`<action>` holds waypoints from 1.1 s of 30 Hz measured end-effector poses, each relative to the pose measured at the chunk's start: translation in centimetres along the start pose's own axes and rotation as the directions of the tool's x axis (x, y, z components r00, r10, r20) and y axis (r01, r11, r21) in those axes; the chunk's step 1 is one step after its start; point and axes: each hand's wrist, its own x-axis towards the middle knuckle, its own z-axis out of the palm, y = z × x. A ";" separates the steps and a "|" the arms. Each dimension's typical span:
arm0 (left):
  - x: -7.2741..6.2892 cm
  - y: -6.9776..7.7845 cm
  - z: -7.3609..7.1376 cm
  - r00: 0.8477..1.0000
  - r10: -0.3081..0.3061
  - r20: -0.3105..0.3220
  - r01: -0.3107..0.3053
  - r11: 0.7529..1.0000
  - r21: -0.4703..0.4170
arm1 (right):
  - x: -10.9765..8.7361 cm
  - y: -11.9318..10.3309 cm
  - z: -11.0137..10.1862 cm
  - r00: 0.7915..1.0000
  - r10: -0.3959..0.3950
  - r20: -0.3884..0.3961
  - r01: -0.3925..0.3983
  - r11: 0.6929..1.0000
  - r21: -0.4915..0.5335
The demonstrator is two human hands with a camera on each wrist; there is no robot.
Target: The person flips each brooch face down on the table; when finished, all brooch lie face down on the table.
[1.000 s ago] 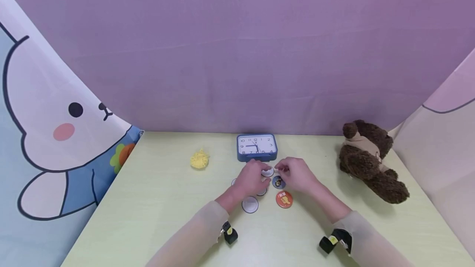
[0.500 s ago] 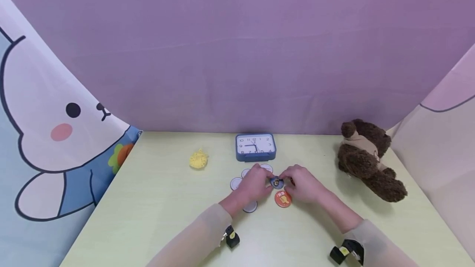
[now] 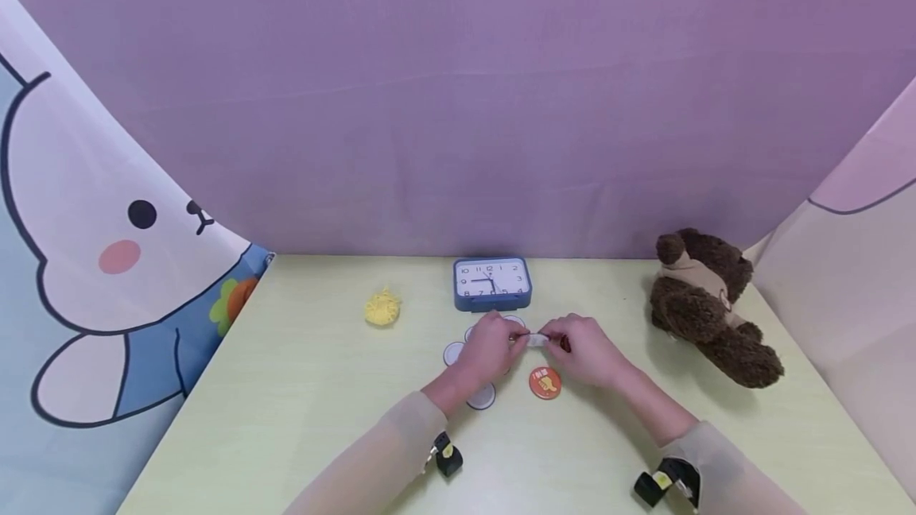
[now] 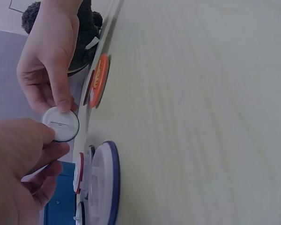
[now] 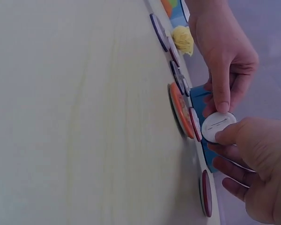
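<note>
A round pin-back badge, its white back with the metal pin showing, is held up over the table between both hands. My left hand pinches its left edge between thumb and fingers. Opposite it, my right hand pinches the right edge the same way. In the left wrist view the badge faces that camera with its pin side, a thumb lying on it from each hand. Just below the hands lies an orange badge, picture up. White-backed badges lie around and partly under my left hand.
A blue alarm clock stands right behind the hands. To the left is a yellow fuzzy ball; a brown teddy bear lies at the right. A red-rimmed badge shows low in the right wrist view.
Both hands have come together on the blue picture badge, which lay on the table. It is now lifted and tipped so its white back shows.
</note>
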 end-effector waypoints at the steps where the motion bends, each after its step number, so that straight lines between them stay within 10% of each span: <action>1: 0.0 0.0 -0.1 1.000 -0.003 -0.009 0.003 1.000 -0.009 | 0.1 -0.1 0.0 1.000 0.012 -0.013 -0.012 1.000 0.006; 13: -0.3 0.4 -0.6 0.996 -0.077 0.042 0.082 0.988 -0.131 | 0.3 -0.5 -0.1 0.993 0.116 -0.008 -0.115 0.988 0.107; 33: 0.0 0.2 0.7 0.990 -0.003 0.142 -0.007 0.997 0.071 | 0.2 -0.7 1.0 0.992 0.127 -0.008 -0.127 0.991 -0.047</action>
